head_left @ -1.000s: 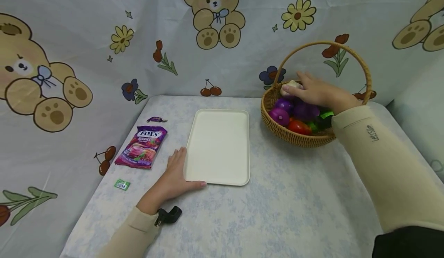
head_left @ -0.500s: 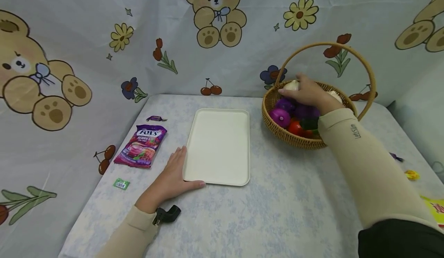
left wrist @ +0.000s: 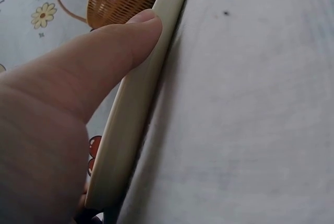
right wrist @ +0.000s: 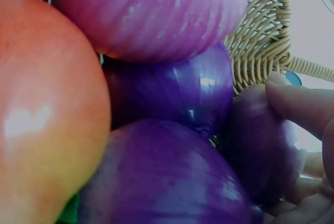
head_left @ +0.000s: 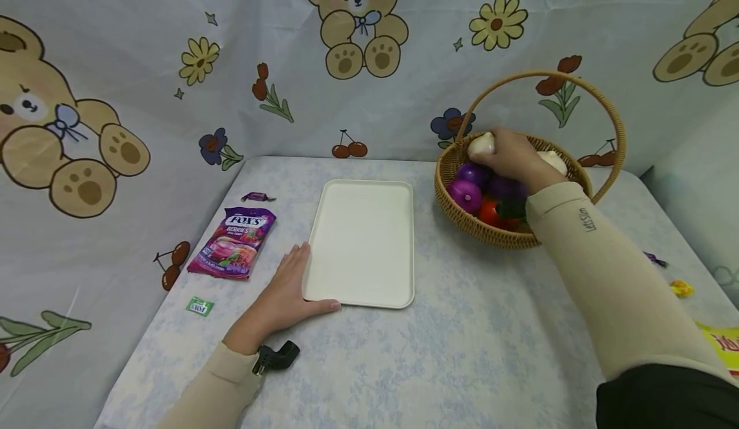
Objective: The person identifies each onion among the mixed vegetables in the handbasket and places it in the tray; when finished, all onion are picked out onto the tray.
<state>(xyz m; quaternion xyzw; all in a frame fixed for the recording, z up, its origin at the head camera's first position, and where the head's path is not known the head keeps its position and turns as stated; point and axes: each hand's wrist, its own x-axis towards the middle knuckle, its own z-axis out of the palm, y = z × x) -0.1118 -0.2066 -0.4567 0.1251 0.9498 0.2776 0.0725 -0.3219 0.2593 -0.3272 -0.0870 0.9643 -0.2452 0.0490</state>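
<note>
My left hand (head_left: 288, 293) lies flat on the table at the near left corner of the cream tray (head_left: 360, 243). Its thumb (left wrist: 104, 62) rests along the tray's front rim (left wrist: 135, 109). My right hand (head_left: 510, 155) reaches into the wicker basket (head_left: 462, 214), fingers curled over a white bulb (head_left: 481, 143) at the far side. In the right wrist view a fingertip (right wrist: 295, 104) presses a shadowed round item, beside purple onions (right wrist: 156, 10) and a red tomato (right wrist: 42, 109). A second white bulb (head_left: 552, 158) shows behind the hand.
A purple Fox's candy bag (head_left: 233, 243), a purple wrapped sweet (head_left: 256, 196) and a green sweet (head_left: 198, 306) lie left of the tray. Small sweets (head_left: 681, 288) and a yellow packet (head_left: 722, 342) sit at the right edge. The printed cloth backdrop rises behind.
My right hand has drawn slightly inward and curled more tightly over the white bulb in the basket. The left hand and the tray have stayed put.
</note>
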